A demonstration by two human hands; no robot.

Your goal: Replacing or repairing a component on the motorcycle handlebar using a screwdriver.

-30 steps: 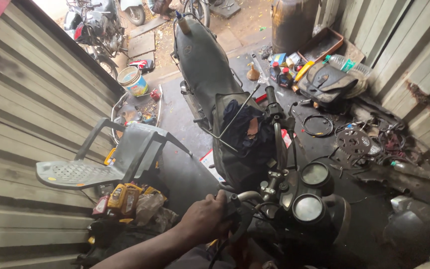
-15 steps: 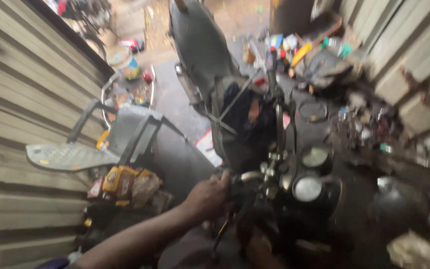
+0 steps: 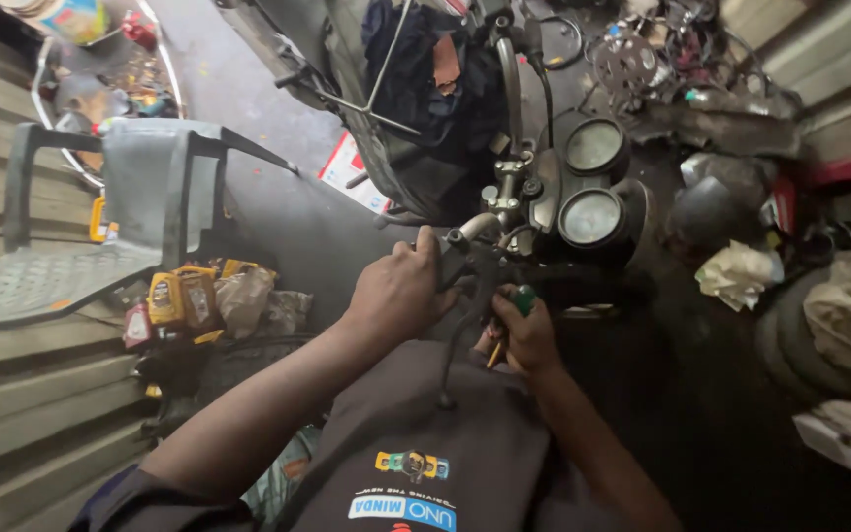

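Two hands work at the left end of a motorcycle's handlebar [image 3: 480,229], just below the twin round gauges [image 3: 591,182]. The machine is visibly part stripped: its frame [image 3: 416,128] stands open with dark cloth stuffed inside, and loose parts and cables [image 3: 642,59] lie scattered on the floor beyond, so by the look of it the job is somewhere in the middle, with the control at the bar end not yet freed or refitted; which of the two, the picture does not tell.

The left hand [image 3: 396,291] is clenched round the bar end beside the lever bracket, fingers wrapped tight, steadying it. The long brake or clutch lever [image 3: 455,345] hangs down from that bracket between the two hands. The right hand [image 3: 527,335] is closed on a tool with a green handle [image 3: 523,299], seemingly a screwdriver, held just under the bracket; its tip is hidden.

To the left stand a grey plastic chair [image 3: 140,187] and yellow oil bottles [image 3: 181,296] against a corrugated wall [image 3: 22,394].
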